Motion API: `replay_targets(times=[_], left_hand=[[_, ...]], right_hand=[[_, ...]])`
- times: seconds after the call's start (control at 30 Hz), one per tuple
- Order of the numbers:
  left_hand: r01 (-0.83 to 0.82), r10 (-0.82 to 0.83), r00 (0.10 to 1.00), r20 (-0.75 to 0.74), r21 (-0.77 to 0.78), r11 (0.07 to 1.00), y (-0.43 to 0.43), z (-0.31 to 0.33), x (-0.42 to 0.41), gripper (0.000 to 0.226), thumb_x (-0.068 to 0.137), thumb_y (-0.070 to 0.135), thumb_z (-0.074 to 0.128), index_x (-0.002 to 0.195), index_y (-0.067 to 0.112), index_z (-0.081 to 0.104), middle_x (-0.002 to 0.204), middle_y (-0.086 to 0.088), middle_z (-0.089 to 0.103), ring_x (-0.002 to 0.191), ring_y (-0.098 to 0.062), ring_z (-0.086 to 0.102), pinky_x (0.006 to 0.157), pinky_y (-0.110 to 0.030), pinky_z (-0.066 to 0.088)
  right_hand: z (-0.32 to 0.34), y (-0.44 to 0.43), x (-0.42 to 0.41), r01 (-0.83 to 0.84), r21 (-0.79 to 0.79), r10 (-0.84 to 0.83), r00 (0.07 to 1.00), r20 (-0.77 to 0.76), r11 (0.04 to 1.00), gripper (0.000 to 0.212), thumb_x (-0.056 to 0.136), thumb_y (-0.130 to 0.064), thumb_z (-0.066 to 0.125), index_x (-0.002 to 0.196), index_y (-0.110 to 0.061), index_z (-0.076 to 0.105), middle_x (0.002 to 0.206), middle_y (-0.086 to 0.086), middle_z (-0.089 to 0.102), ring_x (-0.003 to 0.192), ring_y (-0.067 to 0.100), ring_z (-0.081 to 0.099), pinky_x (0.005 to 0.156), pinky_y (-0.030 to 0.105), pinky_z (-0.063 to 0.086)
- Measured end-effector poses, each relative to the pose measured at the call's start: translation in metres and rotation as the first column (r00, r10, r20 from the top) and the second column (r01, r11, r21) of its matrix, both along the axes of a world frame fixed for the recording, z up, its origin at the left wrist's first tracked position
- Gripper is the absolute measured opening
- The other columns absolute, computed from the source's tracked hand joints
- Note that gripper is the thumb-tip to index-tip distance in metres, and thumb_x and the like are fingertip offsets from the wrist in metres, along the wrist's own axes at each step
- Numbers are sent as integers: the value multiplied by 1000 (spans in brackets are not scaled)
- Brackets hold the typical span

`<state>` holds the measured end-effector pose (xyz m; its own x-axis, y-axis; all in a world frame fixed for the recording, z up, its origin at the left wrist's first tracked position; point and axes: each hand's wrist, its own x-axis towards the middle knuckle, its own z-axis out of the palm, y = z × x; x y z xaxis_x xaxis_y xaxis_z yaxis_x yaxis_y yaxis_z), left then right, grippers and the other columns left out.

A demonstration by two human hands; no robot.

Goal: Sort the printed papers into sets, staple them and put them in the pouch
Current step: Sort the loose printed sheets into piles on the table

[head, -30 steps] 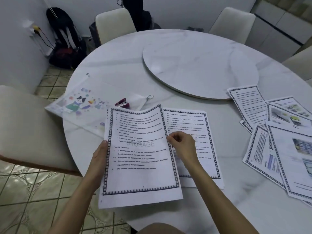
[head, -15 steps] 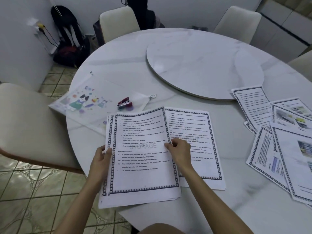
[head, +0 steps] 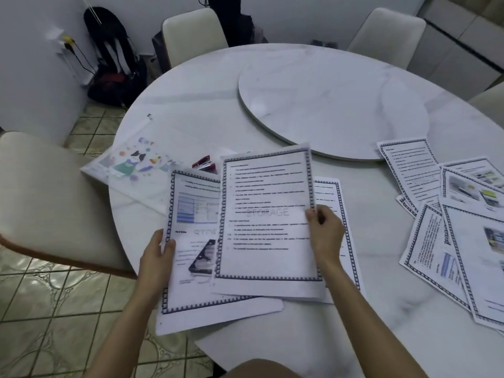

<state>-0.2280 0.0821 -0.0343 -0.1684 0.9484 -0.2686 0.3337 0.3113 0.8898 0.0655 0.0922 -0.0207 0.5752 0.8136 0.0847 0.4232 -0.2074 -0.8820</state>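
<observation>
right hand pinches text sheet by its right edge; left hand grips picture sheet underneath; stapler beside pouch on table

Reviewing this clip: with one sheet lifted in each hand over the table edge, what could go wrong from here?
1. The left hand holds the hard-disk sheet with its lower part past the table edge; a loose grip could drop it to the floor.
2. The text sheet in the right hand covers part of the red stapler, which could get nudged.
</observation>
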Motion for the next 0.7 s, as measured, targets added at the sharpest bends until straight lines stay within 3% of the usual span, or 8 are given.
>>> replay_targets(times=[0.07, 0.1, 0.2, 0.33, 0.47, 0.57, 0.63, 0.7], left_hand=[[-4, 2, 1000, 21, 61, 998, 4, 10, -10, 32, 98, 16, 41, 128, 5, 45, 123, -17, 58, 108, -34, 58, 93, -44, 49], [-21, 15, 998, 59, 92, 996, 6, 16, -15, 26, 98, 14, 41, 121, 6, 48, 117, -16, 61, 99, -30, 61, 84, -34, 54], [-116, 86, 983, 159, 189, 975, 11, 39, -30, 14, 97, 11, 41, 101, 19, 52, 87, 4, 68, 67, 1, 64, 55, -7, 50], [-189, 138, 972, 188, 288, 939, 20, 60, -48, 22, 98, 13, 41, 94, 29, 56, 92, 8, 61, 64, 8, 63, 58, -10, 53], [-219, 150, 961, 233, 305, 927, 26, 67, -48, 28, 98, 12, 41, 91, 32, 59, 82, 20, 68, 69, 7, 64, 64, -11, 53], [-173, 92, 960, 264, 302, 938, 24, 67, -33, 24, 98, 13, 40, 92, 30, 57, 78, 21, 70, 67, 6, 64, 60, -12, 54], [-125, 33, 955, 294, 300, 946, 21, 67, -18, 23, 98, 14, 39, 94, 30, 54, 76, 21, 70, 66, 5, 65, 57, -13, 54], [-80, -16, 952, 306, 296, 952, 18, 66, -4, 21, 97, 16, 40, 96, 32, 54, 81, 12, 71, 66, 2, 66, 56, -15, 54]], right_hand=[[0, 0, 20, 54, -27, -53, 998, 23, 998, 9, 89, -9, 58, 81, -5, 61, 63, -2, 52, 59, 12, 44, 53, 8, 34], [-2, -1, 30, 74, -48, -72, 997, 36, 996, 9, 89, -10, 57, 87, -3, 63, 68, 2, 56, 64, 16, 48, 54, 9, 34], [-7, -5, 52, 94, -92, -88, 994, 67, 991, 14, 89, -9, 56, 88, 3, 63, 76, 13, 61, 72, 22, 50, 55, 4, 34], [-15, -13, 67, 116, -154, -106, 992, 74, 981, 15, 89, -7, 54, 90, 5, 64, 84, 21, 66, 74, 26, 53, 57, 20, 30], [-21, -17, 68, 146, -157, -126, 983, 130, 977, 30, 87, -7, 59, 117, -1, 59, 110, 21, 57, 96, 33, 56, 86, 31, 43], [-11, -17, 55, 193, -65, -179, 967, 180, 979, 44, 87, -10, 61, 130, -6, 50, 124, 19, 44, 109, 33, 46, 95, 36, 40], [6, -18, 37, 131, 4, -131, 989, 67, 991, 41, 89, -13, 60, 129, -10, 50, 120, 11, 46, 101, 21, 52, 89, 29, 43], [26, -20, 12, -8, 56, 10, 999, -46, 998, 37, 89, -13, 59, 126, -15, 52, 112, 2, 51, 87, 0, 56, 75, 10, 43]])
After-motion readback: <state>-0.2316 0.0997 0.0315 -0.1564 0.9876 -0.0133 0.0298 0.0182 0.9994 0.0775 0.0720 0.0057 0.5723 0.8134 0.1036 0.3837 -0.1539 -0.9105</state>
